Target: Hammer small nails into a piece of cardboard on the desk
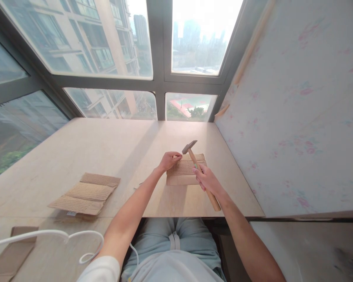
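Observation:
My right hand (206,177) is wrapped round the wooden handle of a hammer (213,200), its metal head raised above the far edge of a piece of cardboard. That cardboard (181,179) lies flat in front of me, its middle band covered in rows of small dark holes or marks. At its upper left part my left hand (170,161) pinches with thumb and forefinger close to the surface. Whatever sits between those fingertips is too small to make out. The hammer head is just to the right of the left fingertips, apart from them.
A second, folded cardboard piece (88,192) with similar rows lies on the wooden table (106,145) at left. Plain brown cardboard (13,254) and a white cable (85,233) are at lower left. A small thin item (137,185) lies beside my left forearm. Windows and a flowered wall (297,117) border the table.

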`<state>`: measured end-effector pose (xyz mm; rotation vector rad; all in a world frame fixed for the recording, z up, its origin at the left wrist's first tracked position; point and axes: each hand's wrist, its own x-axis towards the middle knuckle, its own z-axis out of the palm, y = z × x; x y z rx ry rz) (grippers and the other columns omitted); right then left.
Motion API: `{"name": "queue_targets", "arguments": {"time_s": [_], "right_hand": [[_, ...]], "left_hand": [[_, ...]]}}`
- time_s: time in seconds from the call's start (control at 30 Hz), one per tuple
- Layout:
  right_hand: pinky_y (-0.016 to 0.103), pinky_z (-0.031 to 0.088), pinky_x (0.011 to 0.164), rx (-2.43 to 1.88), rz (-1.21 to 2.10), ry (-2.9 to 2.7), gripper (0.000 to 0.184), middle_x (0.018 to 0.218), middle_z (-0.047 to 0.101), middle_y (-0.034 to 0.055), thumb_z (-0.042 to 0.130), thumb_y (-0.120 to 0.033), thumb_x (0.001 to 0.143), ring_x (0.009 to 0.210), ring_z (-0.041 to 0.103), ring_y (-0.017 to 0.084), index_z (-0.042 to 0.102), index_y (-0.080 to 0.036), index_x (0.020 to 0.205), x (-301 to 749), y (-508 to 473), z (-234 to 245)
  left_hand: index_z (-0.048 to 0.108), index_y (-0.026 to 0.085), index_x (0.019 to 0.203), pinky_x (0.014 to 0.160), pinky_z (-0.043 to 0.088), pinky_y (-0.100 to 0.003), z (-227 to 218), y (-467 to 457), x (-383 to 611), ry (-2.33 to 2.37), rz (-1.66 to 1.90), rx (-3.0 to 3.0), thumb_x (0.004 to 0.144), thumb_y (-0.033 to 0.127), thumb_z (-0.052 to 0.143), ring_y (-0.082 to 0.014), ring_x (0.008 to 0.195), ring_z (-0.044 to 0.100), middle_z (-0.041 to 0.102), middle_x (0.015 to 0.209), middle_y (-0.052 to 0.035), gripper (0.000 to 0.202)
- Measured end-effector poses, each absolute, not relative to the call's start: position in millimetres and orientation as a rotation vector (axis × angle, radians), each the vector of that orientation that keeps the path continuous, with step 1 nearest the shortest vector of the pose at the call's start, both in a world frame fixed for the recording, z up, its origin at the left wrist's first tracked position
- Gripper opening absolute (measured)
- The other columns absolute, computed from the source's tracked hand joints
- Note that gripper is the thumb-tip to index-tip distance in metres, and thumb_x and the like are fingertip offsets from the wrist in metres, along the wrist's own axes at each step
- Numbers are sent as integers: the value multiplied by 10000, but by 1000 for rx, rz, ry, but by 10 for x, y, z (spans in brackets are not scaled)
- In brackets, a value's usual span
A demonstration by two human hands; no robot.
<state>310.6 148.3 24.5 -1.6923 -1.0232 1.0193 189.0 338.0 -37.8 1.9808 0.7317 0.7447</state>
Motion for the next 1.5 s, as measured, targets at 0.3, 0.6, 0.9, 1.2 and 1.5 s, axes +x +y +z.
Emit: {"name": "queue_targets", "arguments": {"time_s": [0.3,0.6,0.9,1.2,1.5], "right_hand": [[158,272,280,-1891,858,-1256,172,546,444,-75,450,-340,918,311,399,55,526,-189,891,3083,1445,391],[176,287,256,-1877,883,-1225,188,531,412,-83,415,-371,932,293,390,71,505,-207,907,3118,1443,400],[182,289,257,-1903,883,-1230,181,531,429,-71,425,-365,930,302,401,76,485,-212,854,3140,1446,407],[186,277,253,-1986,868,-1296,151,562,470,-55,428,-317,926,304,409,73,499,-204,856,3105,1454,509],[179,251,281,-1994,849,-1323,131,528,466,-55,451,-293,915,321,404,74,508,-199,845,3083,1440,478]], "left_hand": [[758,134,800,581,385,-233,-350,3360,1884,776,742,1993,772,302,671,-119,588,524,634,596,-8,190],[765,137,845,563,378,-234,-389,3362,1878,803,736,1982,773,321,673,-111,570,492,653,627,-17,217],[769,166,829,586,391,-249,-400,3372,1871,810,769,2016,753,317,678,-120,589,505,705,729,-32,191],[770,172,796,629,428,-253,-393,3367,1862,777,748,2016,761,299,681,-143,660,583,716,749,-36,159],[760,170,742,600,406,-234,-388,3353,1858,769,723,2042,769,318,663,-136,645,574,696,678,-10,180]]}}
